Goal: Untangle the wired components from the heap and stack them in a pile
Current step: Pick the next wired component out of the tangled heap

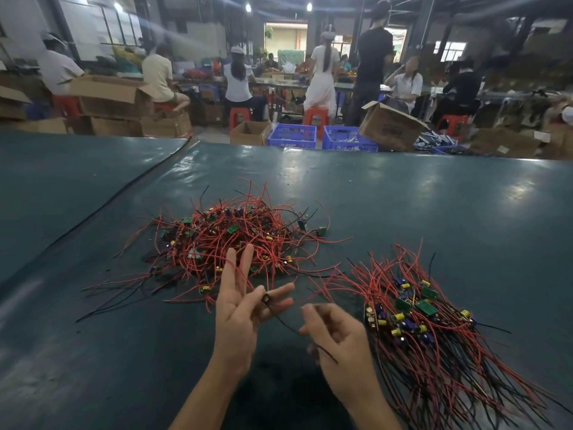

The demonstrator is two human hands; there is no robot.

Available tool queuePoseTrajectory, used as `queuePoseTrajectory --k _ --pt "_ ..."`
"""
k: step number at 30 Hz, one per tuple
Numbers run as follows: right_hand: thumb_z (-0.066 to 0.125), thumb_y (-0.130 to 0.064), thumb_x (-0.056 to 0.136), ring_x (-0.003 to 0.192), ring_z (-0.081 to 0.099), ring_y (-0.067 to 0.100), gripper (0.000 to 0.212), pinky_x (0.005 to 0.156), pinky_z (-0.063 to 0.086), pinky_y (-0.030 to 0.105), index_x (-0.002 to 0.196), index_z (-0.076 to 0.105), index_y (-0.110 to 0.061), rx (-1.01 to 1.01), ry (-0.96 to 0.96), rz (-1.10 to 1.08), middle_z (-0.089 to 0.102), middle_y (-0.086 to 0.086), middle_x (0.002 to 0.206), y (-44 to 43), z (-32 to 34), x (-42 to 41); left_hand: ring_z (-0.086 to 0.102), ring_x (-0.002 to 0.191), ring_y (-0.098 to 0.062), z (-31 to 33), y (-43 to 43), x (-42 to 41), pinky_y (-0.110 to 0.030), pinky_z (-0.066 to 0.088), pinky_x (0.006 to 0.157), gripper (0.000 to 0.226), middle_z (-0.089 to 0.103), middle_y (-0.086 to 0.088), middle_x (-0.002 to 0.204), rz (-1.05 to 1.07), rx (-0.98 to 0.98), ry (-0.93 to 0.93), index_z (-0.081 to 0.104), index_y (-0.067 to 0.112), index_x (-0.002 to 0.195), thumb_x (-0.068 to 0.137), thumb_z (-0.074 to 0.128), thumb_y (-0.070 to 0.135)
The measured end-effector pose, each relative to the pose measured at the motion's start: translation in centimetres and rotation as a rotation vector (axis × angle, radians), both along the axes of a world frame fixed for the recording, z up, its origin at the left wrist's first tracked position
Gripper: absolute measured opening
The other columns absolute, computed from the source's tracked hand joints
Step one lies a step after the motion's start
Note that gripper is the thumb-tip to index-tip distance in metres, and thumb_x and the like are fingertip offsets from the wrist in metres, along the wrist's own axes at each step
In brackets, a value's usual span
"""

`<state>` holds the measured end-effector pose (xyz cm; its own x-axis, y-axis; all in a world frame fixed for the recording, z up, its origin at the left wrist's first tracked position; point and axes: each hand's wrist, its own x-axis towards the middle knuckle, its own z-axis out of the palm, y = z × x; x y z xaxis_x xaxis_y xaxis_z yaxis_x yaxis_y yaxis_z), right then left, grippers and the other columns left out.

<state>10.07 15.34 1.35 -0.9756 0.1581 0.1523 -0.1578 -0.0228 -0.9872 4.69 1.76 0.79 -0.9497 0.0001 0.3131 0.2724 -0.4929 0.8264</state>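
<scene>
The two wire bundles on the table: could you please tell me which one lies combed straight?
The pile beside the right hand: its wires fan out one way, boards grouped. The heap beyond the left hand is tangled.

Workers [238, 79] sit on red stools [240, 114] among cardboard boxes [108, 97] and blue crates [292, 136] beyond the table [403, 193].

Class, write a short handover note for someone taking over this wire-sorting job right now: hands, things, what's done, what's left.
Left hand: pinches a small component between two fingers.
Right hand: pinches that component's black wire.
Heap: tangled, ahead on the table.
Pile: on the right, many pieces already laid together.
Left: add this one to the pile, then work through the heap.
</scene>
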Motion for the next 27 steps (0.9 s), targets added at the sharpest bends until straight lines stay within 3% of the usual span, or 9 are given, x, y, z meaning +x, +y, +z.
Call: queuePoseTrajectory --k 5,9,12,14,16,18,20,23,27 --pt "0.066 -0.033 0.081 0.062 0.062 0.018 0.031 0.044 0.047 0.025 0.108 0.066 -0.019 -0.123 -0.191 0.153 0.073 0.01 0.089 -1.1 0.5 0.0 0.068 0.107 -0.027 -0.9 0.7 0.9 -0.027 0.052 0.093 0.079 0.031 0.006 0.157 0.032 -0.454 0.361 0.006 0.031 0.155 0.094 0.039 -0.006" --pt "0.062 -0.017 0.091 0.052 0.063 0.02 0.012 0.046 0.052 0.032 0.101 0.066 -0.012 -0.179 -0.231 -0.001 0.075 0.004 0.08 -1.0 0.8 0.0 0.06 0.12 -0.019 -1.1 1.2 1.2 -0.024 0.046 0.1 0.077 0.04 0.008 0.152 0.114 -0.544 0.349 0.011 0.026 0.155 0.092 0.043 -0.005" --pt "0.063 -0.009 0.091 0.053 0.067 0.018 0.007 0.043 0.053 0.027 0.093 0.068 -0.005 -0.221 -0.283 -0.017 0.076 0.008 0.083 -0.7 0.8 0.0 0.064 0.113 -0.017 -1.0 1.1 0.9 -0.024 0.052 0.091 0.063 0.051 0.008 0.143 0.225 -0.458 0.272 0.038 0.021 0.144 0.089 0.051 -0.006" --pt "0.064 -0.005 0.088 0.054 0.068 0.019 0.008 0.041 0.05 0.024 0.092 0.068 0.0 -0.335 -0.328 -0.01 0.075 0.013 0.083 -0.4 0.9 -0.1 0.069 0.1 -0.018 -1.0 0.9 0.5 -0.024 0.055 0.082 0.042 0.062 0.007 0.13 0.274 -0.37 0.173 0.059 0.019 0.122 0.09 0.057 -0.008" --pt "0.066 -0.004 0.082 0.057 0.07 0.021 0.011 0.04 0.05 0.023 0.09 0.068 0.004 -0.521 -0.364 -0.007 0.074 0.02 0.085 -0.1 1.1 -0.3 0.071 0.088 -0.023 -1.0 0.7 0.1 -0.026 0.057 0.076 0.024 0.072 0.002 0.111 0.288 -0.301 0.084 0.067 0.015 0.096 0.087 0.062 -0.006" --pt "0.066 -0.007 0.074 0.063 0.072 0.024 0.018 0.042 0.053 0.023 0.087 0.069 0.006 -0.681 -0.355 0.007 0.073 0.025 0.09 0.3 1.2 -0.4 0.072 0.083 -0.025 -0.9 0.6 0.0 -0.023 0.056 0.072 0.021 0.074 -0.003 0.097 0.278 -0.213 0.014 0.068 0.018 0.082 0.083 0.065 -0.003" --pt "0.062 -0.008 0.073 0.071 0.074 0.026 0.018 0.048 0.057 0.024 0.081 0.072 0.005 -0.788 -0.309 0.026 0.072 0.027 0.095 0.7 1.2 -0.5 0.071 0.08 -0.021 -0.8 0.7 -0.1 -0.02 0.055 0.069 0.023 0.074 -0.006 0.09 0.227 -0.074 -0.064 0.069 0.023 0.085 0.077 0.07 0.001" --pt "0.053 0.0 0.072 0.086 0.074 0.029 0.024 0.06 0.061 0.027 0.089 0.068 0.007 -0.896 -0.219 0.062 0.071 0.026 0.103 1.1 1.2 -0.5 0.067 0.075 -0.014 -0.8 0.9 -0.3 -0.021 0.056 0.068 0.05 0.068 -0.002 0.078 0.042 0.147 -0.183 0.063 0.016 0.113 0.066 0.072 0.005" --pt "0.059 0.011 0.067 0.088 0.073 0.022 0.034 0.064 0.06 0.025 0.099 0.067 0.004 -0.81 -0.14 -0.021 0.073 0.018 0.098 0.8 0.6 -0.8 0.061 0.067 -0.009 -0.9 1.3 0.1 -0.023 0.056 0.066 0.043 0.057 0.001 0.07 -0.072 0.063 -0.227 0.068 0.009 0.11 0.067 0.069 0.004"
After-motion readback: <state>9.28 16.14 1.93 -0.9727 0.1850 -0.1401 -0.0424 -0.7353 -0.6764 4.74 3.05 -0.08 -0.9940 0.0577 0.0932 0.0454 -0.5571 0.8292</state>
